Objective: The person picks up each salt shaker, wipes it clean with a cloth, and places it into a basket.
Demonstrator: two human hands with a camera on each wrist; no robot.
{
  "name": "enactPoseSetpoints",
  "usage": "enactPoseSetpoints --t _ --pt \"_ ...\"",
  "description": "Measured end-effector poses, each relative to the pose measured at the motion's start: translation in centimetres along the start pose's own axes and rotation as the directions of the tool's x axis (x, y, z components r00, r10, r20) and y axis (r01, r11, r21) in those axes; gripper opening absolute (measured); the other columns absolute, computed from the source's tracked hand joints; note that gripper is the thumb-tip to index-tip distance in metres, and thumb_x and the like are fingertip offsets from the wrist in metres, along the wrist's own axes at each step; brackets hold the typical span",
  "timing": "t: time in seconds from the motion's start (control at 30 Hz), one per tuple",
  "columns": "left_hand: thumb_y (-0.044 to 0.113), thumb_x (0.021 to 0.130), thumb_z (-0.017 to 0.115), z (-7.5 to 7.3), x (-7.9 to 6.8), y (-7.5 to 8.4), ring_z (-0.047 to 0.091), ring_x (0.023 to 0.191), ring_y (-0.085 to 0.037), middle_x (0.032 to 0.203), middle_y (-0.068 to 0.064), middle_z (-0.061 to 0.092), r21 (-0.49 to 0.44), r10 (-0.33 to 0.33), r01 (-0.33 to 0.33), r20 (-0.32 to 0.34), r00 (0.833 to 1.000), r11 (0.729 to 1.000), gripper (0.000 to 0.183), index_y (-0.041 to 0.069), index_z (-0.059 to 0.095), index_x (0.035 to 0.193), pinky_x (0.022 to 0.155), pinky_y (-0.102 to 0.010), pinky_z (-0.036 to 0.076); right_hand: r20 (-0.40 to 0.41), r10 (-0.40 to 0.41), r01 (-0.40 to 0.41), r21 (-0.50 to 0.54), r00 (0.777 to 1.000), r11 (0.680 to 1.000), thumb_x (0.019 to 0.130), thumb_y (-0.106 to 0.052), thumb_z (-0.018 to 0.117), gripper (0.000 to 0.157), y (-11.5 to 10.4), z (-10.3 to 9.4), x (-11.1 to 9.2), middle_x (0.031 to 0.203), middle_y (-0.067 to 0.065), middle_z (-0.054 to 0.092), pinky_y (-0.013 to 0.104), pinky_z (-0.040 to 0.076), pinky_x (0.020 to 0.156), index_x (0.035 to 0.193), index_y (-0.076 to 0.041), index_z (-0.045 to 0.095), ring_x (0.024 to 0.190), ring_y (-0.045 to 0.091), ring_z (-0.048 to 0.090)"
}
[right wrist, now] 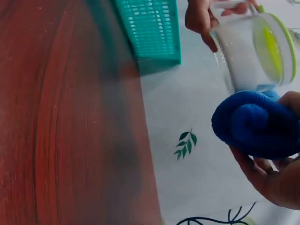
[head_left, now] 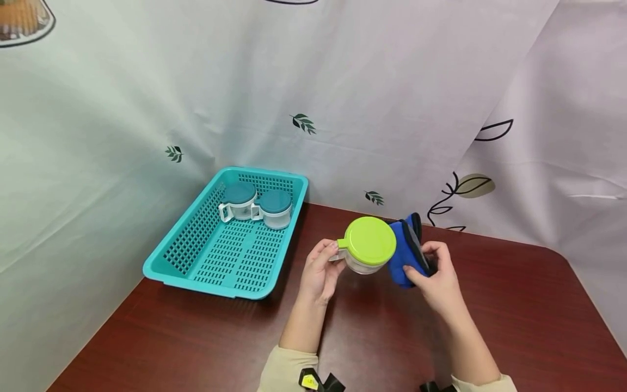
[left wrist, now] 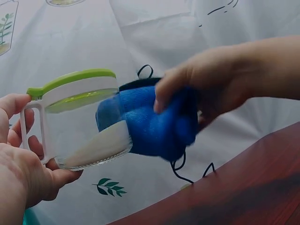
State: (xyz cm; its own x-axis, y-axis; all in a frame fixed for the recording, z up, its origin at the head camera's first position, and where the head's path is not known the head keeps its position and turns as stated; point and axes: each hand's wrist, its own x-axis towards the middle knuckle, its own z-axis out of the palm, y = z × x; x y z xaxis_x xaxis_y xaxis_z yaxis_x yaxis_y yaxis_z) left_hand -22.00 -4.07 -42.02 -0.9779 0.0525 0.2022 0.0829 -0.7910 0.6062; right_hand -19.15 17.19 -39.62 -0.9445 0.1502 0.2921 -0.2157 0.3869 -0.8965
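A clear seasoning jar (head_left: pixel 367 245) with a lime-green lid is held up over the table by my left hand (head_left: pixel 320 269), which grips its white handle (left wrist: pixel 33 133). White contents lie slanted in the tilted jar in the left wrist view. My right hand (head_left: pixel 438 277) grips a folded blue cloth (head_left: pixel 406 253) with black edging, its fingers on one side and thumb on the other. The cloth (left wrist: pixel 154 119) is against the jar's side away from the handle. Rolled folds of the cloth (right wrist: pixel 253 122) show in the right wrist view.
A turquoise plastic basket (head_left: pixel 235 277) stands on the dark red table (head_left: pixel 514 316) to the left. Inside, at its far end, are two jars with teal lids, one jar (head_left: pixel 240 200) beside the other jar (head_left: pixel 275 208). A white patterned curtain (head_left: pixel 343 109) hangs behind the table.
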Motion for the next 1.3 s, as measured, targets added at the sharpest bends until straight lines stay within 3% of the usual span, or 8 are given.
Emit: enactPoseSetpoints --t 0.17,0.4,0.57,0.8,0.93,1.1,1.2,1.3 --pt "0.0 0.09 0.044 0.1 0.0 0.0 0.055 0.076 -0.012 0.076 0.001 0.059 -0.011 0.017 -0.017 -0.031 0.999 1.0 0.025 0.013 0.061 0.076 0.071 -0.029 0.046 -0.094 0.044 -0.033 0.122 0.995 0.992 0.08 0.008 0.063 0.037 -1.2 0.4 -0.6 0.093 0.007 0.048 0.016 0.047 0.065 0.104 -0.004 0.038 0.088 0.017 0.049" --pt "0.0 0.092 0.043 0.1 -0.1 -0.1 0.054 0.075 -0.012 0.074 0.001 0.057 -0.02 0.04 -0.041 -0.081 0.996 0.999 0.027 0.012 0.061 0.075 0.07 -0.029 0.045 -0.002 0.127 -0.127 0.013 0.992 0.992 0.082 -0.001 0.063 0.036 -1.3 1.6 -1.3 0.098 0.013 0.044 0.019 0.046 0.066 0.099 -0.004 0.032 0.092 0.023 0.048" --pt "0.001 0.092 0.044 0.3 -0.1 -0.1 0.052 0.075 -0.012 0.073 0.001 0.054 -0.045 0.038 -0.043 -0.096 0.995 0.998 0.027 0.012 0.06 0.073 0.072 -0.03 0.044 -0.117 0.188 -0.16 0.216 0.975 0.963 0.082 0.002 0.063 0.031 -2.0 2.5 -1.9 0.095 0.014 0.048 0.018 0.049 0.065 0.093 -0.001 0.035 0.086 0.015 0.055" --pt "0.0 0.091 0.046 0.4 -0.2 0.0 0.055 0.075 -0.012 0.073 0.001 0.058 -0.039 0.059 -0.063 -0.107 0.993 0.997 0.029 0.012 0.065 0.074 0.074 -0.03 0.045 -0.001 0.297 -0.285 0.283 0.955 0.916 0.084 -0.002 0.064 0.029 -1.7 3.8 -2.2 0.105 0.013 0.05 0.02 0.05 0.07 0.096 0.0 0.038 0.09 0.013 0.056" --pt "0.002 0.093 0.046 0.5 -0.3 0.1 0.055 0.08 -0.014 0.077 0.0 0.058 -0.056 0.046 -0.052 -0.099 0.994 0.997 0.028 0.013 0.065 0.076 0.077 -0.032 0.046 -0.061 0.226 -0.183 0.402 0.972 0.897 0.083 0.003 0.063 0.029 -2.2 3.6 -2.1 0.106 0.01 0.053 0.024 0.051 0.073 0.101 -0.001 0.041 0.093 0.015 0.059" --pt "0.005 0.096 0.046 0.6 -0.2 0.2 0.053 0.085 -0.015 0.083 -0.002 0.056 -0.059 0.015 -0.024 -0.147 0.989 0.998 0.027 0.012 0.062 0.075 0.078 -0.034 0.046 0.014 0.037 -0.039 0.14 0.999 0.989 0.081 0.001 0.067 0.033 -1.3 3.0 -2.1 0.108 0.006 0.046 0.017 0.047 0.072 0.1 0.0 0.04 0.095 0.01 0.05" --pt "0.007 0.097 0.045 0.7 -0.1 0.5 0.051 0.091 -0.017 0.089 -0.003 0.054 -0.062 -0.004 -0.007 -0.164 0.986 0.998 0.027 0.012 0.06 0.075 0.08 -0.036 0.045 0.026 -0.079 0.078 0.063 0.997 0.995 0.076 0.009 0.067 0.034 -0.5 2.4 -1.7 0.11 0.004 0.042 0.014 0.043 0.074 0.092 0.003 0.038 0.097 0.011 0.046" --pt "0.007 0.097 0.044 0.9 0.0 0.6 0.051 0.094 -0.018 0.092 -0.003 0.053 -0.078 -0.016 0.003 -0.168 0.986 0.997 0.026 0.012 0.059 0.076 0.081 -0.037 0.044 0.016 -0.155 0.151 0.144 0.988 0.978 0.071 0.019 0.063 0.039 -0.2 1.6 -1.1 0.117 0.0 0.042 0.014 0.041 0.078 0.094 0.005 0.035 0.099 0.014 0.046"
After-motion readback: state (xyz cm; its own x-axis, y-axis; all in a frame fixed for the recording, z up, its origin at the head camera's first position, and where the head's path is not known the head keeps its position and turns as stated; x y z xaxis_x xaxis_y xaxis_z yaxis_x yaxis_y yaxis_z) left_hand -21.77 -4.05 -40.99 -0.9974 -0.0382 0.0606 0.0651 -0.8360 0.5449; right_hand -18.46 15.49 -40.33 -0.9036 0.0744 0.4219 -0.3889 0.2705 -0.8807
